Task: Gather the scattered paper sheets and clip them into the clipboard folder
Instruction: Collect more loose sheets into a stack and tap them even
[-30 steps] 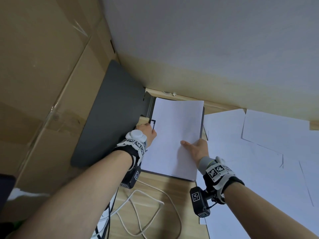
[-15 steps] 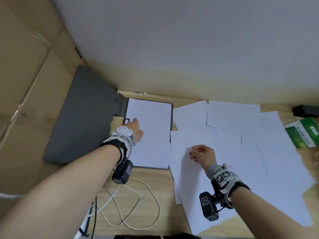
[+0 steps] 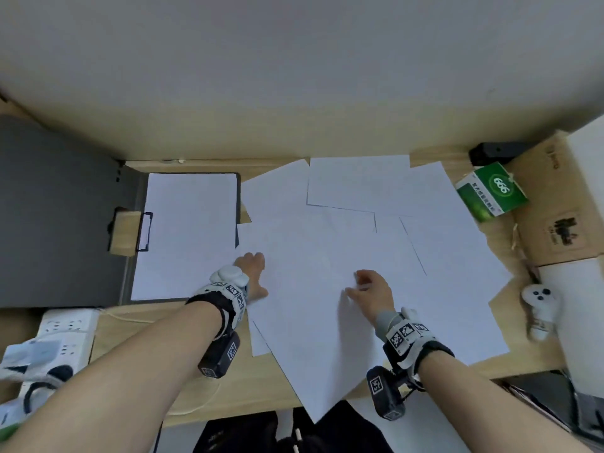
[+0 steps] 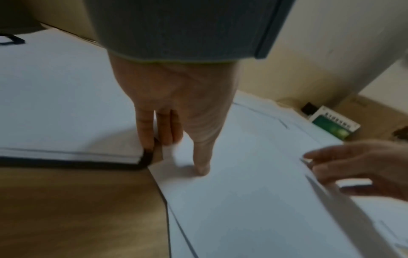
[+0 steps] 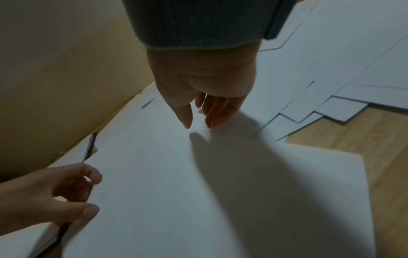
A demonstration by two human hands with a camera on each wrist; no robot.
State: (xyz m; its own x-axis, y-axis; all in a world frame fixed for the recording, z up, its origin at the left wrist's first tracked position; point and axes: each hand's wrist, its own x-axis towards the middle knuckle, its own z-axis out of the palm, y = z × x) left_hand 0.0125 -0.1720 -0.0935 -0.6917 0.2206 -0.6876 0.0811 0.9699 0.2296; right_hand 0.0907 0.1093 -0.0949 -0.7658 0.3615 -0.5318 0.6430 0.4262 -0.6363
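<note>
The grey clipboard folder (image 3: pixel 58 207) lies open at the left, with a stack of white sheets (image 3: pixel 189 230) under its clip (image 3: pixel 143 232). Several loose sheets overlap across the wooden table (image 3: pixel 268 387) to the right. The largest top sheet (image 3: pixel 310 338) overhangs the front edge. My left hand (image 3: pixel 251 273) holds that sheet's left edge beside the folder's corner (image 4: pixel 145 160), thumb (image 4: pixel 202 165) on top. My right hand (image 3: pixel 359 284) pinches the same sheet (image 5: pixel 165 183) near its middle, with thumb and fingertips (image 5: pixel 187 124) together, and the paper looks slightly lifted.
A green box (image 3: pixel 492 192), a cardboard box (image 3: pixel 562 223) and a black item (image 3: pixel 496 152) stand at the back right. A white controller (image 3: pixel 539 305) lies by the right edge. A power strip (image 3: pixel 65 325) and white cable (image 3: pixel 130 317) lie front left.
The view has swung right. My left hand left the clip and moved right to the loose sheet's edge. My right hand went from the clipped stack onto the scattered sheets.
</note>
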